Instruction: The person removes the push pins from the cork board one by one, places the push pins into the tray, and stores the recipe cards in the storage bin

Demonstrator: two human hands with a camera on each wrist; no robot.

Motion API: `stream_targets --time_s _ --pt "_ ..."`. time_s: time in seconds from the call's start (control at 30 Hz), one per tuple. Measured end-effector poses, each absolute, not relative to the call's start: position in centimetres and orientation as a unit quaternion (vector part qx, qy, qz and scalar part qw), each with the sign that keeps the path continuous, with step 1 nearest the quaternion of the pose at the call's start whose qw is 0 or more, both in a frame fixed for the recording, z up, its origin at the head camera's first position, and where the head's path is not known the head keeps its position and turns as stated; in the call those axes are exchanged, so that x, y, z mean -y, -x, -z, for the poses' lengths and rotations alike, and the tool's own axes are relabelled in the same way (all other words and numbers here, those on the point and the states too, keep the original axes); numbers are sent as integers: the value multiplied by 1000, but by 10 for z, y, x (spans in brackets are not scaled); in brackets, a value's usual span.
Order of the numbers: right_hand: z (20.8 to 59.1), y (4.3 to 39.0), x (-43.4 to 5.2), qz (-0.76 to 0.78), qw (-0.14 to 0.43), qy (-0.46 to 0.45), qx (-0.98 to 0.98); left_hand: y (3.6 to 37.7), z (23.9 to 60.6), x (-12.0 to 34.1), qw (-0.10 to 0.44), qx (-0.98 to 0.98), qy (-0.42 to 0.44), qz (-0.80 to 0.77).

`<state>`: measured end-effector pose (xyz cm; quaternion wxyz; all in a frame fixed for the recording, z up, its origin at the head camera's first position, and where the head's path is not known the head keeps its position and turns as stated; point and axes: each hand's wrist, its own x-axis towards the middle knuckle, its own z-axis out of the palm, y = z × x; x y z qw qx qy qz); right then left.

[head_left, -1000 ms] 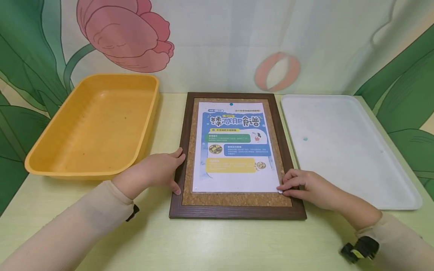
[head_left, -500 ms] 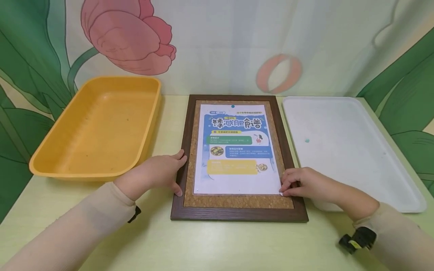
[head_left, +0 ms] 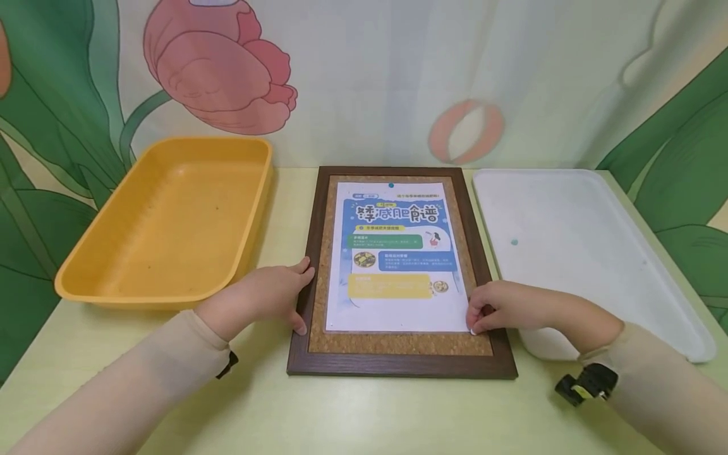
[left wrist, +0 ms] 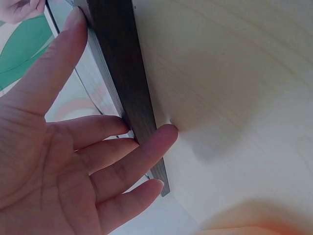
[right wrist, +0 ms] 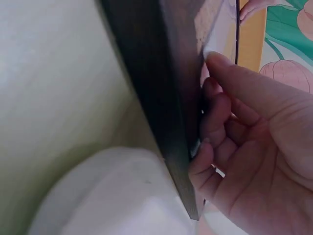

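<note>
One poster (head_left: 398, 259), one teal pin (head_left: 390, 185) at its top, lay on one framed corkboard (head_left: 398, 344) between one yellow tray (head_left: 182, 234) and one white tray (head_left: 580, 253). The left hand (head_left: 258, 294) touched the corkboard's left side, fingers extended; the right hand (head_left: 514, 304) pinched one small white tack (head_left: 473, 331) at the poster's lower right corner.

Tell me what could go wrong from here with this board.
The small white piece the right hand pinches might slip or crease the paper at its lower-right corner. The brown frame could slide if the left hand lifts off its left side. The right forearm reaches over the white tray and might bump it, shifting the small teal piece.
</note>
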<state>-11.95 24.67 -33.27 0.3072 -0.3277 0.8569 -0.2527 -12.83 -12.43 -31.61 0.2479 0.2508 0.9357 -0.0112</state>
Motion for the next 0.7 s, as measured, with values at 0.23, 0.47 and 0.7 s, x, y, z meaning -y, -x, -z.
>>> stream_targets --time_s 0.23,0.47,0.7 --pt "330 119 -244 253 327 317 -854 129 318 125 247 -937 -248 10" --pt "330 119 -245 253 328 317 -853 129 318 125 244 -937 -252 5" --pt "328 118 -245 252 329 321 -852 129 318 126 248 -937 -248 2"
